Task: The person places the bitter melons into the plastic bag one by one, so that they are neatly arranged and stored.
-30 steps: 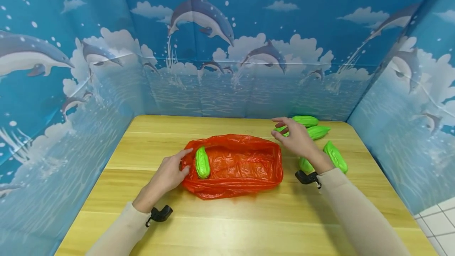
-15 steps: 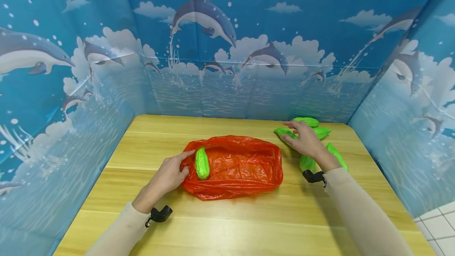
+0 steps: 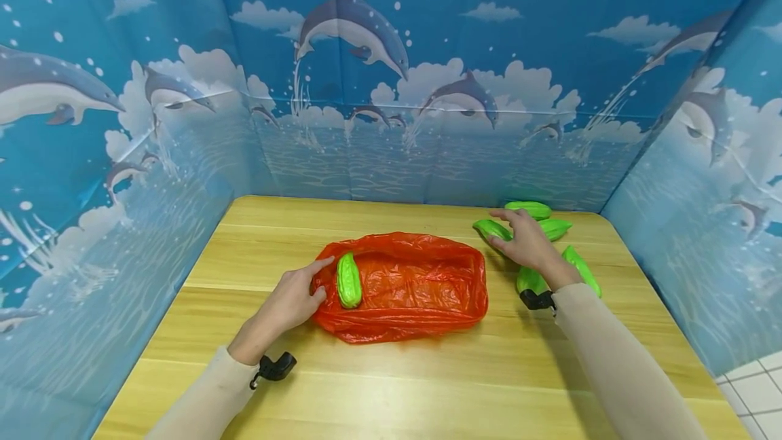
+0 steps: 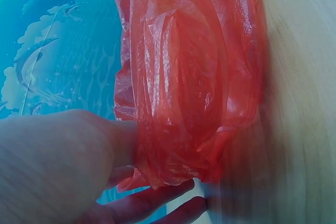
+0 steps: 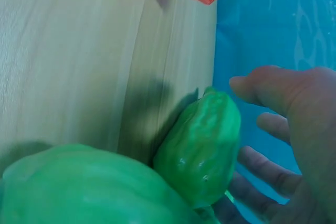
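Red plastic bag (image 3: 403,321): lies open-topped on the bench (image 3: 366,386) between both hands, just as a second ago.
Left hand (image 3: 291,299): unmoved since then, touching the rim at the bag's left end; loosely spread, impossible to tell whether pinching the film.
Right hand (image 3: 527,243): shifted farther from the bag than a second ago, hardly moved in the last half second; relaxed and parted, gripping nothing.
Bagged green fruit (image 3: 349,282): rests inside, just right of the left fingertips, unchanged.
Loose green fruits (image 3: 583,270): five, lying under and around the right hand; less covered at the leftmost than a second ago.
Left wrist view: adds two fingers (image 4: 181,195) reaching past the bag's outer end, hidden from the head view.
Right wrist view: adds curved fingers just beside and partly behind one ridged fruit (image 5: 199,150); contact unclear.
Head view alone: white tiles (image 3: 757,386) beyond the bench, right of the right hand.
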